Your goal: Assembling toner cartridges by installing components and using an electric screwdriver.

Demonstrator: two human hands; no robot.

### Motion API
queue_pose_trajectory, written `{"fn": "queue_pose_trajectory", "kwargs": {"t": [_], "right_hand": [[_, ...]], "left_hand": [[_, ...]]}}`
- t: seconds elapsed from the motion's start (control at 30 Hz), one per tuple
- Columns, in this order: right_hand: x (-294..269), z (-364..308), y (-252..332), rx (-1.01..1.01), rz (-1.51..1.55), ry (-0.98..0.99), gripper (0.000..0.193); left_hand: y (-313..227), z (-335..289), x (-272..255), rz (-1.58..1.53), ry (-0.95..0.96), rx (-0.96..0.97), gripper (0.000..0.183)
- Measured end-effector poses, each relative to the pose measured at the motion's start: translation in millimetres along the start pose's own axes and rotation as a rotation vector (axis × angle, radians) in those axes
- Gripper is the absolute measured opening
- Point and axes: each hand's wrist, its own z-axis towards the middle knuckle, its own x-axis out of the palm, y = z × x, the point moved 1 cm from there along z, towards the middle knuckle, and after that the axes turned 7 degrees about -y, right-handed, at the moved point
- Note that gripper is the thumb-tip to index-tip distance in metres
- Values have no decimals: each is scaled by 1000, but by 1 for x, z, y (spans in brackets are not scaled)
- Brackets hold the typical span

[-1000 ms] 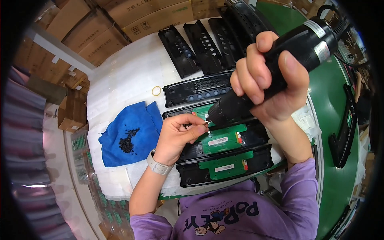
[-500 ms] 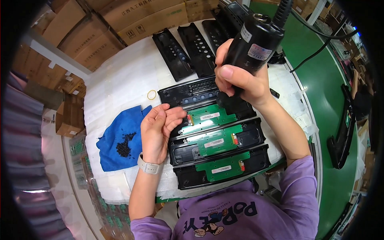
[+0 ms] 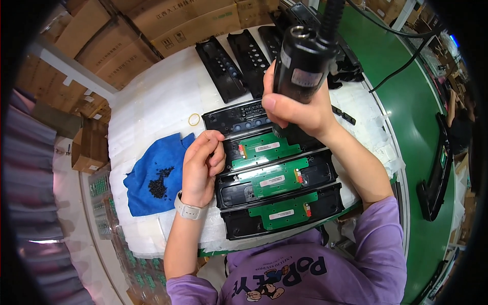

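A black electric screwdriver [image 3: 304, 63] is gripped in my right hand [image 3: 307, 116], its lower end pointing down near the upper edge of a green circuit board [image 3: 256, 158]. That board lies in a long black plastic housing. My left hand [image 3: 201, 168] is closed at the housing's left end, thumb and fingers curled together; whatever they might hold is hidden. Two more black housings, each with a green board [image 3: 284, 179] [image 3: 292, 217], lie nearer to me. Beyond the first lies a black housing with round buttons [image 3: 216, 122]. The screwdriver's tip cannot be made out.
Small black screws [image 3: 158, 188] are heaped on a blue cloth [image 3: 140, 175] at the left. A yellow ring [image 3: 193, 119] lies beside it. Several black housings [image 3: 221, 71] lie at the table's far side, before stacked cardboard boxes [image 3: 193, 28]. A green surface [image 3: 394, 114] runs along the right.
My right hand has moved left with the screwdriver, bringing it lower over the nearest board's upper edge. My left hand has drawn back slightly left, and its spread fingers have curled closed.
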Motion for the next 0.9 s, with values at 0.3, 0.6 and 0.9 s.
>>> {"fn": "queue_pose_trajectory", "kwargs": {"t": [0.3,0.6,0.9], "right_hand": [[-2,-5,23,-77,382,133,29],[1,-7,26,-176,570,51,31],[9,-10,27,-25,506,-119,24]], "left_hand": [[9,-8,8,-146,76,13,17],[12,-16,16,-102,203,-81,11],[19,-14,14,62,162,-29,10]]}}
